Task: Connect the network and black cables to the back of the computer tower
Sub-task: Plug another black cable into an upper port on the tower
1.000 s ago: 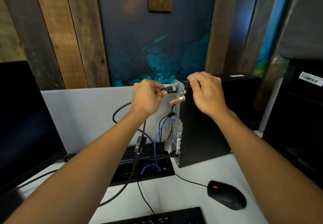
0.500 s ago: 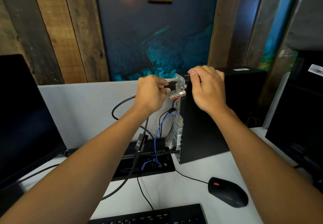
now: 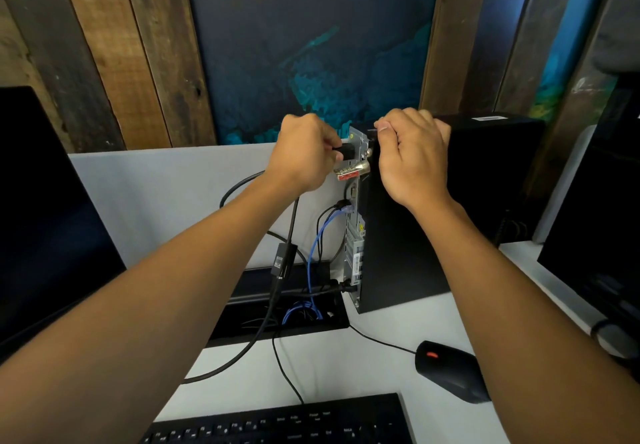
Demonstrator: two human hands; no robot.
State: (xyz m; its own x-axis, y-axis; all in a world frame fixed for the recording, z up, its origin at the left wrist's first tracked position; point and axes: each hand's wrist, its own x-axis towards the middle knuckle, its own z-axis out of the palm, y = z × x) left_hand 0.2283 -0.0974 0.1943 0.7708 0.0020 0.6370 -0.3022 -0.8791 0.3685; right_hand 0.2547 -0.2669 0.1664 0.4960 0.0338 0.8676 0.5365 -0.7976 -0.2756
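A black computer tower (image 3: 415,235) stands upright on the white desk, its metal back panel (image 3: 355,235) facing left. My left hand (image 3: 304,156) pinches the plug of a black cable (image 3: 346,152) and holds it against the top of the back panel. That cable hangs down past an inline adapter (image 3: 282,260). My right hand (image 3: 412,156) grips the tower's top rear corner. A blue network cable (image 3: 317,246) is plugged into the panel's middle, with thin black cables beside it. A brass padlock (image 3: 351,170) hangs just below the plug.
A dark monitor (image 3: 41,218) stands at the left. A black mouse (image 3: 450,371) and a keyboard (image 3: 277,423) lie near the front edge. A cable slot (image 3: 277,315) in the desk holds loose cables. Another black tower (image 3: 595,218) stands at the right.
My left hand has pushed the black plug rightwards, from a gap beside the tower to against the back panel. My right hand has kept its grip on the tower's corner.
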